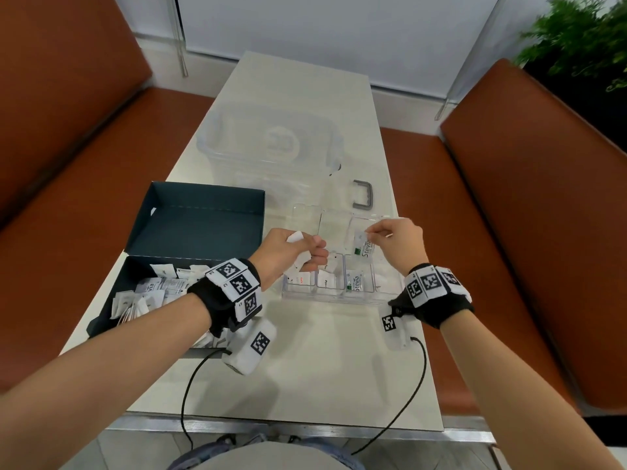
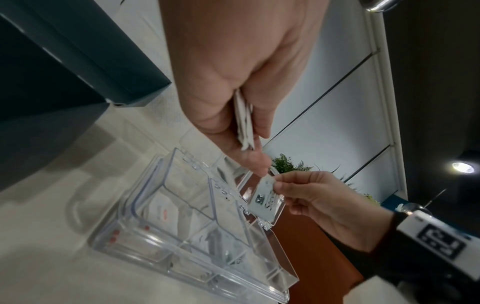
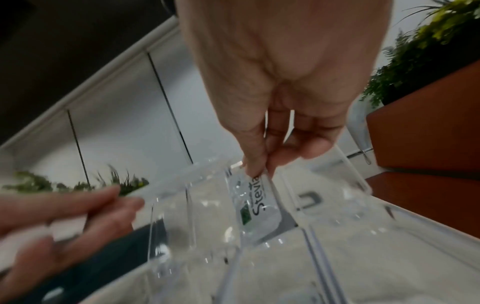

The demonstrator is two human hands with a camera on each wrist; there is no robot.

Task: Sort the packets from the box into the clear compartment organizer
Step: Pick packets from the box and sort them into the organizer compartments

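— So what was nearest on the pale table (image 1: 305,385)?
— The left hand (image 1: 288,252) gripped white packets (image 2: 244,123). The right hand (image 1: 397,242) pinched a Stevia packet (image 1: 364,247) over the clear organizer (image 1: 339,293).
— And farther away?
— The dark box (image 1: 203,218), then brown seats (image 1: 543,232) and a green plant (image 1: 576,39).

dark teal box (image 1: 203,218), white packets (image 1: 146,296) showing green-and-black Stevia print, wristbands (image 1: 237,286) wearing black-and-white square codes, seats (image 1: 526,232) looking rusty orange.
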